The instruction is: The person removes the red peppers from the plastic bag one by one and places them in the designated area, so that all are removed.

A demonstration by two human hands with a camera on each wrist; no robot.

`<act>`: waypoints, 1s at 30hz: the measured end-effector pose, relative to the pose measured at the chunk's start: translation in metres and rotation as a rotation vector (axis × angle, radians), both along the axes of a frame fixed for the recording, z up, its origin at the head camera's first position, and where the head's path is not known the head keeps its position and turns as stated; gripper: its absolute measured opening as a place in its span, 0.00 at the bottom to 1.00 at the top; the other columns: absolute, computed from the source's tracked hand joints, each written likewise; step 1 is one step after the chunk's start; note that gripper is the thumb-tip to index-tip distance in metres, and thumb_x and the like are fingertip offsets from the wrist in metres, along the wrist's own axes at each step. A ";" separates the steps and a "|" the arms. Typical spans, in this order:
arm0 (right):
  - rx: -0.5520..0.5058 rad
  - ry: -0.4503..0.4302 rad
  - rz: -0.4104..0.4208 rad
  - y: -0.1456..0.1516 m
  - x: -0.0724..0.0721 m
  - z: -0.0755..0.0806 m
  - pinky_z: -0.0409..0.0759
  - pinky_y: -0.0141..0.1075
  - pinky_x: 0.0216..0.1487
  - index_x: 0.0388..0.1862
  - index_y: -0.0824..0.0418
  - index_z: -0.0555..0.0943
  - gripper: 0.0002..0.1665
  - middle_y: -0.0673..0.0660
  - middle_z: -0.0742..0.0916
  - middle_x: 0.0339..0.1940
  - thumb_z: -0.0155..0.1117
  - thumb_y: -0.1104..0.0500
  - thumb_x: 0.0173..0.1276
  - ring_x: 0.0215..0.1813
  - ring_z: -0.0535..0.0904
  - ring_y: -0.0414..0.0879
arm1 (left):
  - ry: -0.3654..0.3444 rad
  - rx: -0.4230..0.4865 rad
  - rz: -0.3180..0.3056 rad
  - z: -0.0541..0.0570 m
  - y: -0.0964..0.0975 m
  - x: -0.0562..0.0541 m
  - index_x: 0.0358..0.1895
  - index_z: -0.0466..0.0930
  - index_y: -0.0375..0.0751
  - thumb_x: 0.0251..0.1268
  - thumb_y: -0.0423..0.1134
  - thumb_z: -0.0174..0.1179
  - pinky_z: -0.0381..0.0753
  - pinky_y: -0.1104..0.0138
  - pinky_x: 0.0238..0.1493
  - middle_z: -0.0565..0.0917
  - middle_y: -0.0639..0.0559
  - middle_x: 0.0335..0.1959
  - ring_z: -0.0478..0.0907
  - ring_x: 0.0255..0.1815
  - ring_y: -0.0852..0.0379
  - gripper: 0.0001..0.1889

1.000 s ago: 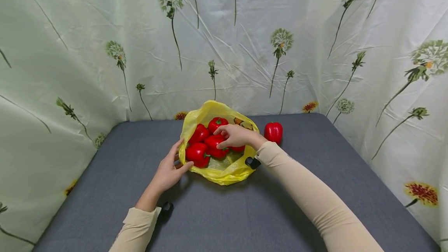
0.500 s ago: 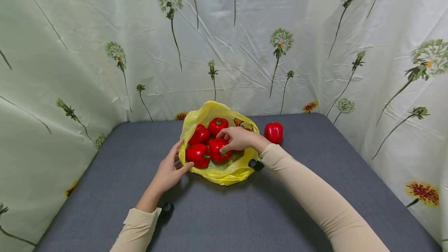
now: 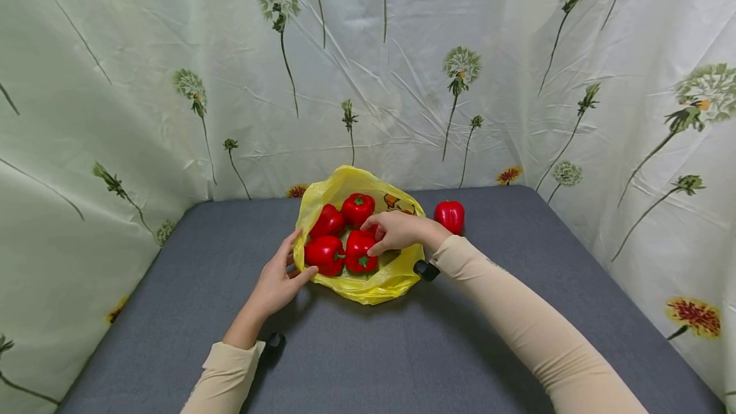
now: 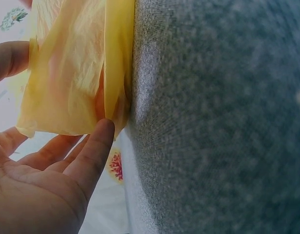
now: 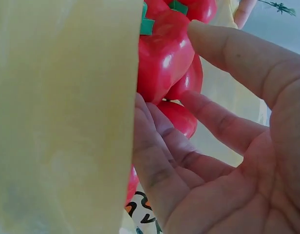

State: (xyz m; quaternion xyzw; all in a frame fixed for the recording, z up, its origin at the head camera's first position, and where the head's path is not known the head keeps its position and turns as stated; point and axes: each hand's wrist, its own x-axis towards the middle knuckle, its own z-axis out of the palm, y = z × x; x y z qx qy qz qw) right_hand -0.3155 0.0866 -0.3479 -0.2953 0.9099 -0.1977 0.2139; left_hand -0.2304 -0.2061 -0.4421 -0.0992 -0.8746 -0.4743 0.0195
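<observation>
Several red bell peppers lie inside an open yellow plastic bag in the head view. My right hand reaches into the bag over the front pepper, whose green stem faces me. In the right wrist view my thumb and spread fingers lie along the side of a pepper without curling round it; the bag's wall hides part of the hand's surroundings. At the bag's left rim my left hand rests with fingers extended. The left wrist view shows those fingers touching the outside of the yellow plastic.
One more red bell pepper stands on the grey table just right of the bag. Behind the table hangs a pale curtain with dandelion prints. An orange-and-black patterned patch shows at the bag's back right.
The pepper under my right hand has shifted slightly right and towards me, its stem turning to the front. My right hand has moved a little right; the left hand stays put.
</observation>
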 end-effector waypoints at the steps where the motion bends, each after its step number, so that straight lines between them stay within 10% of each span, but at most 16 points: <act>1: -0.001 0.000 0.004 0.000 0.000 0.001 0.85 0.36 0.54 0.74 0.59 0.78 0.34 0.59 0.90 0.53 0.75 0.53 0.73 0.53 0.84 0.47 | 0.001 0.001 -0.001 0.000 0.000 0.000 0.89 0.49 0.50 0.76 0.39 0.68 0.82 0.41 0.69 0.66 0.31 0.81 0.72 0.77 0.28 0.46; 9: -0.032 0.038 0.076 0.000 -0.006 0.004 0.85 0.36 0.57 0.74 0.57 0.80 0.30 0.64 0.82 0.70 0.69 0.67 0.75 0.62 0.84 0.57 | -0.001 -0.006 -0.002 0.001 -0.001 0.001 0.89 0.49 0.50 0.76 0.41 0.69 0.83 0.41 0.69 0.67 0.31 0.80 0.73 0.76 0.28 0.46; 16: -0.041 0.081 0.123 -0.005 -0.016 -0.001 0.73 0.31 0.39 0.71 0.55 0.83 0.35 0.60 0.84 0.56 0.61 0.77 0.68 0.47 0.72 0.49 | -0.005 -0.011 -0.002 0.001 -0.001 0.002 0.89 0.49 0.51 0.76 0.42 0.69 0.83 0.42 0.69 0.67 0.31 0.80 0.73 0.76 0.28 0.47; 30: 0.001 0.090 0.154 -0.013 -0.019 -0.013 0.78 0.30 0.42 0.69 0.49 0.85 0.43 0.55 0.86 0.64 0.59 0.81 0.60 0.53 0.76 0.50 | 0.003 0.005 -0.014 0.000 -0.002 0.002 0.89 0.49 0.50 0.76 0.41 0.69 0.84 0.43 0.68 0.67 0.31 0.80 0.74 0.76 0.29 0.47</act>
